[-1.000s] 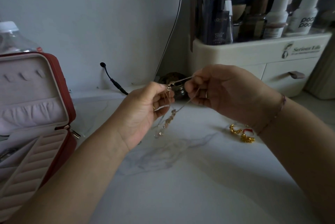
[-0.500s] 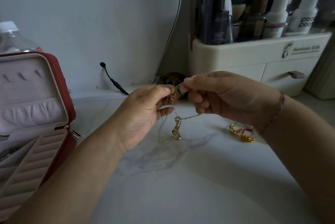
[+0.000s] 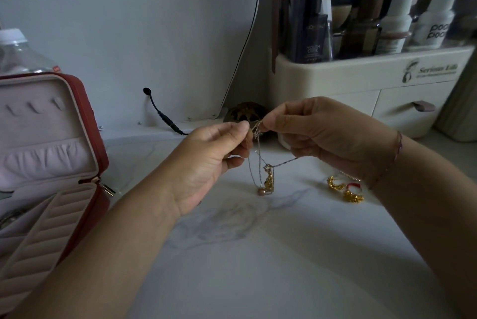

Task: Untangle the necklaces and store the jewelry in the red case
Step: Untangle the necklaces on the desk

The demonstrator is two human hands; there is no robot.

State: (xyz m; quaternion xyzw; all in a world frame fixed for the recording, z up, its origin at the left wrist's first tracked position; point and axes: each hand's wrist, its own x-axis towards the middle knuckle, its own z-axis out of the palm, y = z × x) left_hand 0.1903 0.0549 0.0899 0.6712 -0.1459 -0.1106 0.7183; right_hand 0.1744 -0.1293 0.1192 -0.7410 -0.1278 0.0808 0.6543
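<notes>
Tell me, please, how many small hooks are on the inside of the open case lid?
3, in a row near the top of the lid of the red case: left hook, middle hook, right hook. None appears hidden.

Both forearms reach in from the lower corners and meet near the middle. The left hand [image 3: 206, 163] is turned thumb side up, with the heel of the palm toward the camera. Its thumb lies pressed against the forefinger at the top, and the other fingers are curled in below. The right hand [image 3: 327, 135] faces it with its back showing, thumb and forefinger tips pinched and the remaining fingers folded under. The two pinches sit just beside each other, both gripping the tangled necklaces [image 3: 268, 176], which hang between the hands. The right wrist wears a thin bracelet [image 3: 399, 142].
</notes>
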